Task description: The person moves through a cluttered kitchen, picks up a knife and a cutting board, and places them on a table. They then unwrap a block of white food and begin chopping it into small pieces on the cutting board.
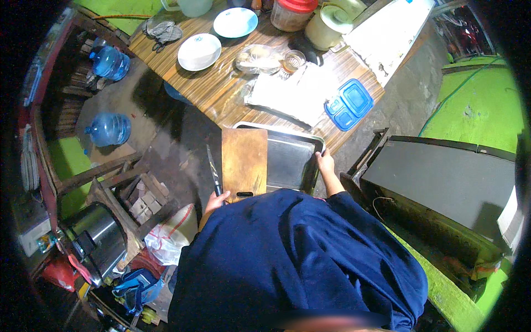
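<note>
My left hand point(216, 201) grips the black handle of a knife point(213, 168), whose blade points away from me and has pale bits on it. The same hand is at the near left corner of a wooden cutting board point(244, 159) with a slot in its near end. That board overlaps the left part of a dark rectangular metal tray point(290, 164). At the tray's far right corner, my right hand point(325, 161) holds its rim. The tray's far edge meets the near edge of a wood-patterned table point(199, 97).
On the table are two plates point(199, 52), a blue compartment container point(349, 104), a bagged item point(258, 59), a glass point(293, 62), a red-lidded jar point(292, 14) and a lidded pot point(328, 27). Blue water jugs point(108, 129) lie at left; a grey cabinet-like box point(435, 178) is at right.
</note>
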